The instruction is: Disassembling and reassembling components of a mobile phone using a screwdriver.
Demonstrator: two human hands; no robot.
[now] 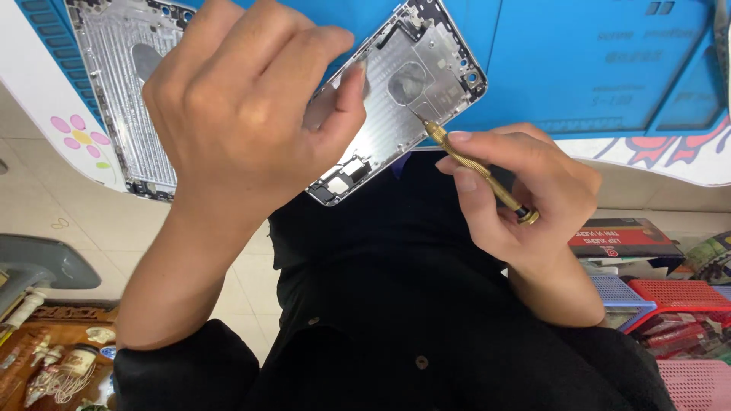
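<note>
Brass screwdriver (480, 171) pinched in right hand (525, 190), tip on phone housing (403, 99).

The phone shell (396, 99) is bare silvery metal, matt with a dull sheen – same as the second shell (126, 91). The screwdriver (476, 169) is knurled brass, glossy. Blue mat (579, 61) looks smooth, rubbery; baskets (670, 304) are plastic mesh – sleeves matt black cloth

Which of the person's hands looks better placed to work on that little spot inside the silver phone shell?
The right hand, I'd judge. It pinches the brass screwdriver, whose tip already rests inside the silver phone shell. The left hand grips the shell's edge, holding it tilted above the blue mat.
</note>
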